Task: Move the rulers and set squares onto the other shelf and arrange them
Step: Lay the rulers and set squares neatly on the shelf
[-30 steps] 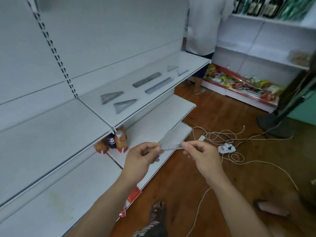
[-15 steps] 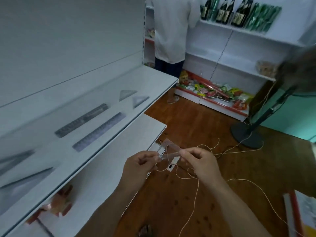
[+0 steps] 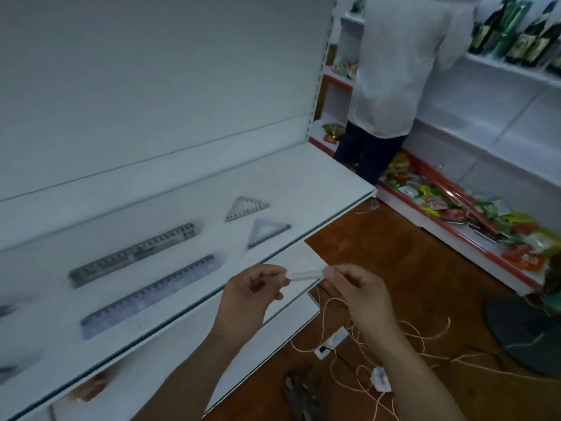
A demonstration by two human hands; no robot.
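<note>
White shop shelving runs along your left above a wooden floor (image 3: 394, 253). Your left hand (image 3: 252, 291) and right hand (image 3: 355, 288) each pinch one end of a clear plastic piece (image 3: 305, 275) between thumb and fingers, just off the front lip of the shelf (image 3: 303, 177). The piece shows edge-on, so I cannot tell whether it is a ruler or a set square.

If this is the shelf you are filling, I'd turn the piece flat, release one hand, and lay it on the bare stretch right of the set squares, square to the lip and touching nothing.

That shelf carries the back ruler (image 3: 133, 255), the front ruler (image 3: 151, 294), the back set square (image 3: 247, 209) and the front set square (image 3: 267, 233). Across the aisle a high shelf (image 3: 501, 63) holds bottles (image 3: 516, 34), and a floor-level tray (image 3: 473, 245) holds snack packets (image 3: 455, 205).
</note>
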